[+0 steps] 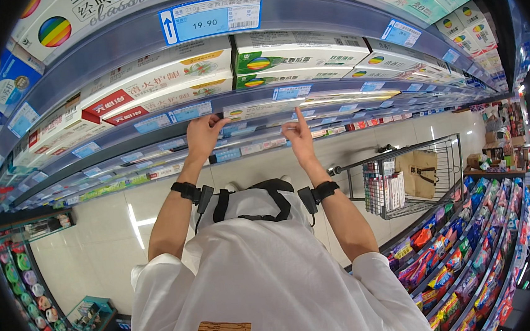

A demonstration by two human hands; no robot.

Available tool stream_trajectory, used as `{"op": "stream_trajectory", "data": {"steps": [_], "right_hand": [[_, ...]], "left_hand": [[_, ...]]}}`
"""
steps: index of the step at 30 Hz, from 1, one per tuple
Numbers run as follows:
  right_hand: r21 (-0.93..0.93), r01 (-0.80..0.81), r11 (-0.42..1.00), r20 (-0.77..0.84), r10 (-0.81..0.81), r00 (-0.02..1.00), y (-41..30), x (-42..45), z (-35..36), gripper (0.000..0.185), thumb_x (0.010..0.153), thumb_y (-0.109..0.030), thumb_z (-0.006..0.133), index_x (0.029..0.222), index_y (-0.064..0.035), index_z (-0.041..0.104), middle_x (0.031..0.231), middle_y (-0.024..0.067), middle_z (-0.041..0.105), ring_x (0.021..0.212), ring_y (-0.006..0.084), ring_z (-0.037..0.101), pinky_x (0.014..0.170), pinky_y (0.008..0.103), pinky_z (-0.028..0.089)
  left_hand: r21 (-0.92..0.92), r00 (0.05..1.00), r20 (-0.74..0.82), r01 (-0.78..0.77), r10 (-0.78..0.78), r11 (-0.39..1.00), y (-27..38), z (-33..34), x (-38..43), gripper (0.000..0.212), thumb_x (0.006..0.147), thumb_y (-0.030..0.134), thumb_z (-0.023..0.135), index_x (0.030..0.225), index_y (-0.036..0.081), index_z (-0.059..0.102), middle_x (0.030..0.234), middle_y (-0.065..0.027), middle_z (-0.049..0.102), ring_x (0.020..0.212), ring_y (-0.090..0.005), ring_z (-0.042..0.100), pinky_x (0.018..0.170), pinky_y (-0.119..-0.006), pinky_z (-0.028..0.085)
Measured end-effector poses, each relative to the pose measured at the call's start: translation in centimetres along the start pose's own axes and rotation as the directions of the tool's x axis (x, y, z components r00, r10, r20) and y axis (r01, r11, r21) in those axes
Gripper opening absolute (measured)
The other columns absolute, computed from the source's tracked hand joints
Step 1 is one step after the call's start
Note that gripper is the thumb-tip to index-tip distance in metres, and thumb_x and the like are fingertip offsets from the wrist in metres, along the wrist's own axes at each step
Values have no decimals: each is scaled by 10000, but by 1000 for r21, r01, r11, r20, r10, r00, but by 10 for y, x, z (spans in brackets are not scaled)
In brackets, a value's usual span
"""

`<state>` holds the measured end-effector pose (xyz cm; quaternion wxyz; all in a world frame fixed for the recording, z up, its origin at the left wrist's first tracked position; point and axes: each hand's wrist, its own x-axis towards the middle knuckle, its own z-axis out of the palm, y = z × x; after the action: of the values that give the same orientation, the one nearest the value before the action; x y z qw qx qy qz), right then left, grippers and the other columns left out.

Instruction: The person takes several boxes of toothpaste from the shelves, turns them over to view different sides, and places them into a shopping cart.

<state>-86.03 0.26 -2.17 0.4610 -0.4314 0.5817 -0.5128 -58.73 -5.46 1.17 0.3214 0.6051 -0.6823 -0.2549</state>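
A long white toothpaste box [260,110] with a rainbow ball print sits at the front of a lower shelf. My left hand [203,138] is at its left end, thumb tip over the near corner and fingers bent beside it. Whether the fingers grip the box is hard to see. At the other end, my right hand [299,137] has its index finger stretched out against the box front, the other fingers curled and the thumb apart. Above are stacked green-and-white toothpaste boxes [298,59] and red-and-white toothpaste boxes [158,89].
Shelf edges with blue price tags [214,20] run across in front of me. A wire shopping cart [417,177] holding cartons stands on the tiled floor to my right. Racks of colourful packets [454,258] lie behind it. A display of round items [31,286] stands at left.
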Motion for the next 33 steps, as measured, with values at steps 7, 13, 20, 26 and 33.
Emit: {"op": "stream_trajectory", "data": {"steps": [7, 13, 20, 26, 33], "right_hand": [[39, -38, 999, 44, 36, 998, -5, -3, 6, 779, 840, 18, 586, 1505, -104, 198, 952, 71, 650, 810, 105, 561, 764, 252, 459], [121, -45, 992, 15, 44, 999, -5, -6, 12, 799, 834, 23, 582, 1508, -104, 174, 964, 87, 643, 832, 139, 579, 763, 279, 483], [161, -44, 986, -6, 46, 999, -5, -5, 9, 723, 853, -4, 558, 1488, -138, 239, 972, 78, 621, 870, 158, 592, 786, 303, 502], [170, -47, 984, -13, 50, 999, -11, -6, 10, 682, 860, -15, 553, 1467, -138, 269, 968, 75, 615, 885, 163, 590, 804, 307, 498], [190, -38, 981, -5, 40, 999, -8, -4, 10, 671, 850, -9, 569, 1450, -125, 292, 960, 78, 618, 862, 155, 581, 794, 298, 483]], "left_hand": [[1, 1000, -22, -3, 3, 1000, -4, 2, 0, 428, 777, 436, 719, 779, 8, 703, 619, -111, 643, 563, -260, 625, 558, -337, 486], [-12, 1000, -6, 23, -23, 1000, -1, 0, -1, 438, 776, 441, 719, 777, 3, 706, 631, -114, 653, 572, -265, 638, 564, -336, 495], [-24, 1000, -12, 6, -6, 1000, -6, 3, 0, 439, 772, 441, 722, 786, 3, 713, 637, -112, 659, 570, -258, 639, 557, -328, 492], [-71, 998, 29, 57, -55, 996, -3, 0, 0, 408, 777, 404, 731, 791, -3, 711, 631, -118, 654, 551, -248, 626, 552, -319, 481], [-115, 1000, 20, 23, -21, 993, -6, -2, -1, 363, 779, 329, 747, 782, -29, 692, 635, -130, 647, 530, -237, 601, 552, -312, 476]]}}
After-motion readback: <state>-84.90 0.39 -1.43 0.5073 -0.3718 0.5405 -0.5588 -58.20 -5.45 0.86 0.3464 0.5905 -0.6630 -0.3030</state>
